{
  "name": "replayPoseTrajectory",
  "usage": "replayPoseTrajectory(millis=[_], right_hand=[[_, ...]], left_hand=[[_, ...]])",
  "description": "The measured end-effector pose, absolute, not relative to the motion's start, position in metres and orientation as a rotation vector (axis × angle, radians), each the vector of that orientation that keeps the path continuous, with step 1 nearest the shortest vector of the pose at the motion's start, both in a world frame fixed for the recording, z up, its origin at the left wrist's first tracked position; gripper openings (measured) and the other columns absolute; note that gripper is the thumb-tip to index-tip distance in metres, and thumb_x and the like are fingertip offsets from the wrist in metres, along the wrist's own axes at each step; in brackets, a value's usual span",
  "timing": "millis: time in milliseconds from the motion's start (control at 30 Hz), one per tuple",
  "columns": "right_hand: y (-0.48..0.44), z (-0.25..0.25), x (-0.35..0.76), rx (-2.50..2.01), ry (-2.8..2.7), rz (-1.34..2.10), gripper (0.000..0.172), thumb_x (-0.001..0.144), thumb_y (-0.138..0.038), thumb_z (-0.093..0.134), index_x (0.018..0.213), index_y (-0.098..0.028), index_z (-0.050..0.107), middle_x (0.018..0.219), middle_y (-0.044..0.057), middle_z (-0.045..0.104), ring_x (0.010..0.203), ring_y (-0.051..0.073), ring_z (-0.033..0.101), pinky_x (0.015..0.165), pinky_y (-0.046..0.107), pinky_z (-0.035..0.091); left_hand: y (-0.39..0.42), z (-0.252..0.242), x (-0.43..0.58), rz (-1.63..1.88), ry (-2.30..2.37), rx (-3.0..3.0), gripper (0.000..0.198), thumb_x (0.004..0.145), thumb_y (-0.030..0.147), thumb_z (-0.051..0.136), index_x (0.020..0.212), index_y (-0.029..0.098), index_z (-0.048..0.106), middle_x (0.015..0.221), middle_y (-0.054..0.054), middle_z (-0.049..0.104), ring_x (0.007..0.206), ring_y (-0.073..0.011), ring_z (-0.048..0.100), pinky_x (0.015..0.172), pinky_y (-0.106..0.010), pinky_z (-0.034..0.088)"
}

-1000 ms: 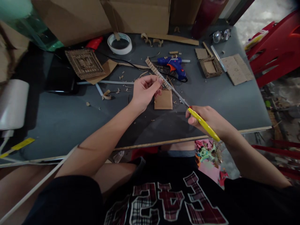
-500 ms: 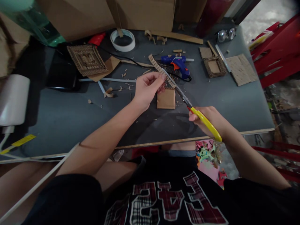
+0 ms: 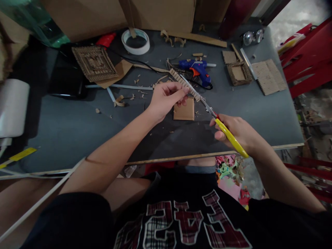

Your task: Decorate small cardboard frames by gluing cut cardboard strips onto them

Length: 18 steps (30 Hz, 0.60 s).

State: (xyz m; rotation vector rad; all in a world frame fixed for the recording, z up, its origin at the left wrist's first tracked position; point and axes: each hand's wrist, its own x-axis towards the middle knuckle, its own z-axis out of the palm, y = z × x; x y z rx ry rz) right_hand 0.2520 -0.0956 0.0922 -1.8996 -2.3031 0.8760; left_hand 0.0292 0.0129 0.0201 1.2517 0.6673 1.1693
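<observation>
My left hand (image 3: 168,98) pinches a narrow corrugated cardboard strip (image 3: 177,76) between thumb and fingers, above the middle of the table. My right hand (image 3: 234,133) is closed on scissors (image 3: 230,137) with yellow and red handles. Their blades point up and left and lie along the strip, close to my left fingertips. Beneath the strip, a small brown cardboard square (image 3: 184,110) rests on the table, partly covered. Just behind lies a blue glue gun (image 3: 198,69) with an orange trigger.
A white tape roll (image 3: 135,41) stands at the back. Ridged cardboard pieces include a layered square (image 3: 94,64) at left, a small open tray (image 3: 239,74) and a sheet (image 3: 268,76) at right. Cardboard scraps surround my left hand. The table's front edge (image 3: 181,158) runs near my body.
The strip, my left fingers and the scissors have moved slightly right and down. The strip is turned a little, and my right fingers have shifted on the handles.
</observation>
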Motion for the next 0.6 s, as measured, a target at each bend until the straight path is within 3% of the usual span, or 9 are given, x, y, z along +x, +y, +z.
replayPoseTrajectory(millis=[167,600], right_hand=[[-0.0923,0.0926,0.2517,-1.854,-2.357,0.849,0.086,0.078,-0.094,0.013,0.083,-0.021,0.057,0.064,0.002,0.053,0.055,0.015,0.044,0.059,0.031,0.027],[-0.0904,0.0918,0.2584,-1.886,-2.369,0.895,0.083,0.073,-0.099,0.016,0.065,-0.022,0.046,0.056,-0.001,0.048,0.053,0.013,0.040,0.059,0.030,0.026]], left_hand=[[0.0135,0.0180,0.0297,1.214,0.656,1.295,0.039,0.082,0.048,0.077,0.064,0.018,0.060,0.053,0.006,0.057,0.048,-0.0057,0.060,0.046,-0.017,0.048],[0.0143,0.0263,0.0223,1.039,0.704,1.282,0.034,0.078,0.044,0.081,0.067,0.016,0.065,0.056,0.004,0.062,0.049,-0.0061,0.062,0.046,-0.015,0.049]])
